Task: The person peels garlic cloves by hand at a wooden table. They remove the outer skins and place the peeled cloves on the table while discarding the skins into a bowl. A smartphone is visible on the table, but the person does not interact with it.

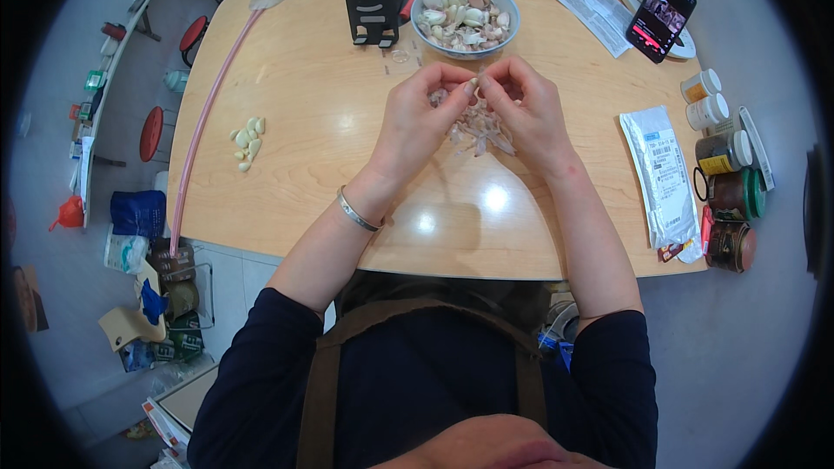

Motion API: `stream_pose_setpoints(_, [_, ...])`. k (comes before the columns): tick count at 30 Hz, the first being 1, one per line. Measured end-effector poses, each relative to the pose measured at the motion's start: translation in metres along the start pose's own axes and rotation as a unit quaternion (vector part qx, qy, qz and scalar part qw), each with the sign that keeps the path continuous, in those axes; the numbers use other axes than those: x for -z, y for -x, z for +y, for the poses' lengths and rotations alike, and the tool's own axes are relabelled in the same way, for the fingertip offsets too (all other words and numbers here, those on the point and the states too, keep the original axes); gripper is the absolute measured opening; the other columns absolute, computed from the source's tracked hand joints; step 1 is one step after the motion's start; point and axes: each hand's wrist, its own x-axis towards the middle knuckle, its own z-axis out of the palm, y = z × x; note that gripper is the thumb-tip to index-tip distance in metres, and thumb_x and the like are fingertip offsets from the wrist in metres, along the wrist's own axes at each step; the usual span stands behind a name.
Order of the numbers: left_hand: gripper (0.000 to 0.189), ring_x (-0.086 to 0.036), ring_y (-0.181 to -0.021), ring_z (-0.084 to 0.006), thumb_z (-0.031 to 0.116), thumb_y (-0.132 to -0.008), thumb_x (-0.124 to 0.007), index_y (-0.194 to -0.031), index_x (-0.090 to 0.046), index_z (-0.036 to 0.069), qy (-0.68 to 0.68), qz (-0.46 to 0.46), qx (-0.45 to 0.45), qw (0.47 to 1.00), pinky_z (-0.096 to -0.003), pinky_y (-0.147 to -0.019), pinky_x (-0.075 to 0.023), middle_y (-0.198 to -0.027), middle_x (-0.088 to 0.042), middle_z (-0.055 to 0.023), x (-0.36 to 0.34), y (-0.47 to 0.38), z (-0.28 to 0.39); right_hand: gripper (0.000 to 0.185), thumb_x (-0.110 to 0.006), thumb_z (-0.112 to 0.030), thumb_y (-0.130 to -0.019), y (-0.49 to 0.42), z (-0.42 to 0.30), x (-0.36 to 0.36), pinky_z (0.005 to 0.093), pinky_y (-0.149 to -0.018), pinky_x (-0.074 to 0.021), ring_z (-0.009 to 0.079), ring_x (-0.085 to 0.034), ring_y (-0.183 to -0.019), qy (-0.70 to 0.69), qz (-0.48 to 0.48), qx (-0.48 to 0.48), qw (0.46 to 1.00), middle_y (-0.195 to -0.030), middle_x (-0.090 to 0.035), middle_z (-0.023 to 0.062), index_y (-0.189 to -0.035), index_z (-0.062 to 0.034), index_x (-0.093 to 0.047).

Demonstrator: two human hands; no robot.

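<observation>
Between my fingertips is a small garlic clove (474, 82), pinched from both sides just in front of the bowl. My left hand (427, 104) grips it with thumb and forefinger, and my right hand (524, 101) meets it from the other side. Papery garlic skins (481, 129) lie heaped on the table beneath both hands. Beyond them stands a light blue bowl (515, 29) full of garlic cloves (464, 16), many with skin on. Off to the left, several bare peeled cloves (247, 140) rest in a loose group on the wood.
A black phone stand (370, 5) is left of the bowl. A pink-handled fly swatter (218, 88) lies along the table's left side. At right are a phone (661, 16) with a lit screen, folded paper (593, 13), a labelled plastic mailer (661, 176) and several jars (730, 192).
</observation>
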Motion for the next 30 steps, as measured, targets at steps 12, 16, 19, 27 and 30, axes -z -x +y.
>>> stream_pose_setpoints(12, [0.016, -0.059, -0.076, -0.0080, 0.011, -0.085, -0.061, -0.094, -0.062, -0.003, -0.036, 0.014, 0.001, 0.999, -0.0220, -0.067, -0.0480, -0.082, -0.064, -0.0053, -0.0022, 0.0005, 0.0019, 0.016, -0.060, -0.018, -0.082, 0.0000, 0.0035, 0.0013, 0.0282, -0.057, -0.0472, 0.0157, -0.061, -0.063, 0.048, -0.005, 0.013, 0.999, -0.073, -0.062, 0.0073, -0.082, -0.0027, -0.055])
stream_pose_setpoints(16, [0.016, -0.059, -0.075, -0.0076, 0.011, -0.085, -0.062, -0.094, -0.062, -0.003, -0.039, 0.017, -0.017, 0.999, -0.0219, -0.066, -0.0479, -0.081, -0.064, -0.0053, -0.0040, 0.0010, 0.0009, 0.015, -0.060, -0.017, -0.082, 0.0012, 0.0039, 0.0011, 0.0290, -0.056, -0.0471, 0.0166, -0.060, -0.063, 0.066, 0.000, 0.015, 0.998, -0.072, -0.062, 0.0076, -0.081, -0.0034, -0.055])
stream_pose_setpoints(19, [0.016, -0.059, -0.074, -0.0077, 0.011, -0.085, -0.062, -0.094, -0.062, -0.003, -0.039, 0.016, -0.008, 0.999, -0.0219, -0.066, -0.0479, -0.081, -0.064, -0.0052, -0.0044, 0.0010, 0.0012, 0.014, -0.060, -0.017, -0.081, 0.0013, 0.0037, 0.0006, 0.0295, -0.055, -0.0471, 0.0177, -0.060, -0.062, 0.071, 0.005, 0.015, 0.997, -0.073, -0.062, 0.0077, -0.081, -0.0036, -0.054])
stream_pose_setpoints(27, [0.016, -0.059, -0.075, -0.0076, 0.010, -0.086, -0.060, -0.095, -0.060, -0.003, -0.042, 0.019, -0.019, 0.999, -0.0207, -0.064, -0.0474, -0.080, -0.064, -0.0052, -0.0035, 0.0006, 0.0005, 0.012, -0.060, -0.014, -0.080, 0.0014, 0.0022, -0.0013, 0.0302, -0.055, -0.0473, 0.0185, -0.060, -0.061, 0.092, 0.031, 0.027, 0.995, -0.071, -0.062, 0.0073, -0.080, -0.0042, -0.054])
stream_pose_setpoints(30, [0.016, -0.059, -0.076, -0.0082, 0.009, -0.087, -0.057, -0.098, -0.057, -0.002, 0.046, 0.062, -0.024, 0.997, -0.0197, -0.062, -0.0460, -0.080, -0.063, -0.0056, -0.0044, 0.0002, -0.0002, 0.011, -0.060, -0.013, -0.079, 0.0017, 0.0017, -0.0018, 0.0302, -0.056, -0.0472, 0.0184, -0.060, -0.061, 0.097, 0.033, 0.026, 0.994, -0.070, -0.061, 0.0070, -0.080, -0.0042, -0.053])
